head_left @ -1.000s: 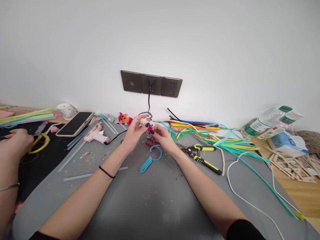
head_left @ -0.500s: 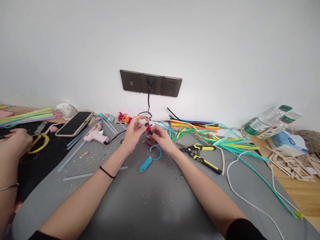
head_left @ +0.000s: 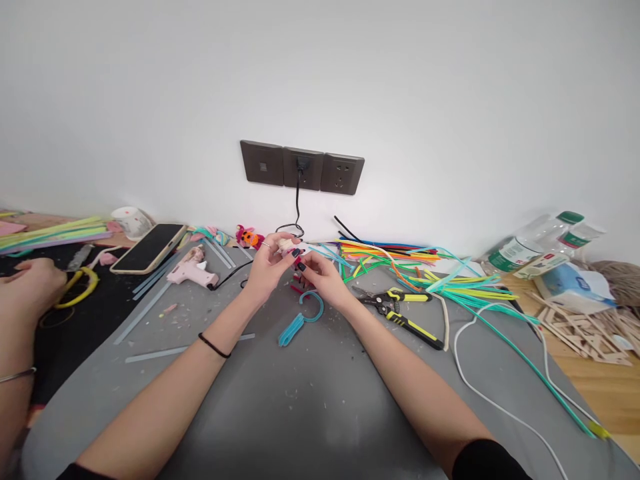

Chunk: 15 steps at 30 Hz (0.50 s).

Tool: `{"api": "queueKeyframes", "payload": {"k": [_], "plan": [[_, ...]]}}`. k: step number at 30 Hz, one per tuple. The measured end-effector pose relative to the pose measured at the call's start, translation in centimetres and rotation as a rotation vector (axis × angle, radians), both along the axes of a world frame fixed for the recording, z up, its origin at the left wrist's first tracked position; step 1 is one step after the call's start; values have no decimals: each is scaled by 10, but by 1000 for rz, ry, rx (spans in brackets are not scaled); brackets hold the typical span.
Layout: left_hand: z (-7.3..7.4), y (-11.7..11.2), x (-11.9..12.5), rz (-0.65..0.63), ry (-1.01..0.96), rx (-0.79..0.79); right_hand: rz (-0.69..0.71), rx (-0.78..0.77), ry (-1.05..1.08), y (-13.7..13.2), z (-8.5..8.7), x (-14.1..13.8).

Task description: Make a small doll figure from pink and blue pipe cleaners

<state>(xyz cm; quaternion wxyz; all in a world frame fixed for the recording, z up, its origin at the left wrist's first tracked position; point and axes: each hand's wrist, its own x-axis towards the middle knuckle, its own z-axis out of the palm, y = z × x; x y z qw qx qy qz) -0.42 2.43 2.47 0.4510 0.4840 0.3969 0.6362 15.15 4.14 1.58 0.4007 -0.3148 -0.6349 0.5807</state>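
Both hands meet over the middle of the grey mat. My left hand (head_left: 267, 270) is closed, its thumb and fingers pinching a small cream and pinkish fuzzy craft piece (head_left: 287, 245). From the other side my right hand (head_left: 323, 277) presses its thumb and fingertips on the same piece. Fingers hide most of it, so its full shape cannot be seen. Just below lies a blue pipe-cleaner piece (head_left: 291, 331) with a curled end. A small orange and magenta pipe-cleaner figure (head_left: 249, 237) is behind my left hand.
Left are a pink glue gun (head_left: 193, 269), glue sticks (head_left: 155, 353) and a phone (head_left: 150, 249). Right are wire strippers (head_left: 405, 317), several pipe cleaners (head_left: 390, 251), a white cable (head_left: 480, 390) and plastic bottles (head_left: 520, 247). Another person's hand (head_left: 35, 287) is at far left, near yellow-handled scissors (head_left: 87, 288).
My fingertips have shifted slightly on the small piece, my left thumb a little higher and closer to my right thumb. Everything else lies as before.
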Motion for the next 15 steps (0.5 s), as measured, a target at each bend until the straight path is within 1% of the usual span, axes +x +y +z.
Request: {"api": "queueKeyframes", "payload": {"k": [15], "plan": [[-4, 2, 0, 23, -12, 26, -4, 18, -2, 1, -4, -1]]}}
